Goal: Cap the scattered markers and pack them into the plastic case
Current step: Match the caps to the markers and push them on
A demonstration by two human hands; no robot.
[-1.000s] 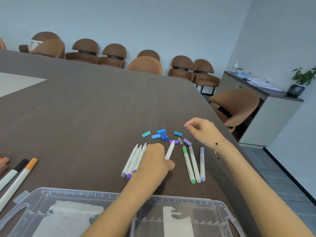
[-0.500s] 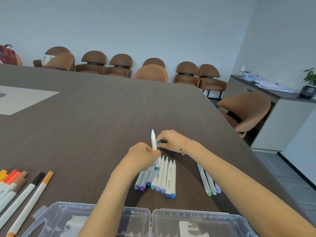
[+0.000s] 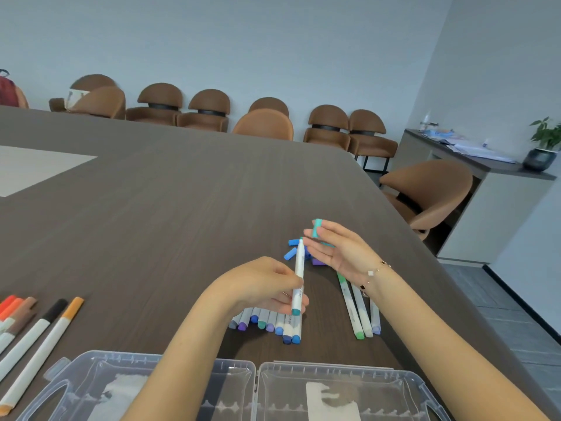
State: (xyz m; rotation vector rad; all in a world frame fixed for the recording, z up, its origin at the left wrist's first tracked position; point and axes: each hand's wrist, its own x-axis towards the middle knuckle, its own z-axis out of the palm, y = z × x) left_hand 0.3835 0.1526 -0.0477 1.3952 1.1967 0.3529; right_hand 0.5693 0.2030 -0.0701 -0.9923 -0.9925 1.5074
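Note:
My left hand (image 3: 262, 284) grips a white marker (image 3: 298, 275) with a teal end, held nearly upright above the table. My right hand (image 3: 340, 249) is raised beside its tip and pinches a teal cap (image 3: 317, 227) between thumb and fingers. Loose blue and purple caps (image 3: 290, 253) lie on the table behind the marker. A row of several capped markers (image 3: 273, 323) lies under my left hand. Three more markers (image 3: 361, 314) lie under my right wrist. The clear plastic case (image 3: 258, 378) stands open at the near edge.
Several orange, brown and black markers (image 3: 36, 332) lie at the left on the dark wooden table (image 3: 151, 223). Brown chairs (image 3: 264, 124) line the far side, and one chair (image 3: 425, 192) stands at the table's right edge. A sideboard with a plant (image 3: 543, 147) is at the right.
My right hand has lifted away from the marker, now holding the teal cap up beside the tip. The left hand keeps the marker upright. The view has shifted slightly.

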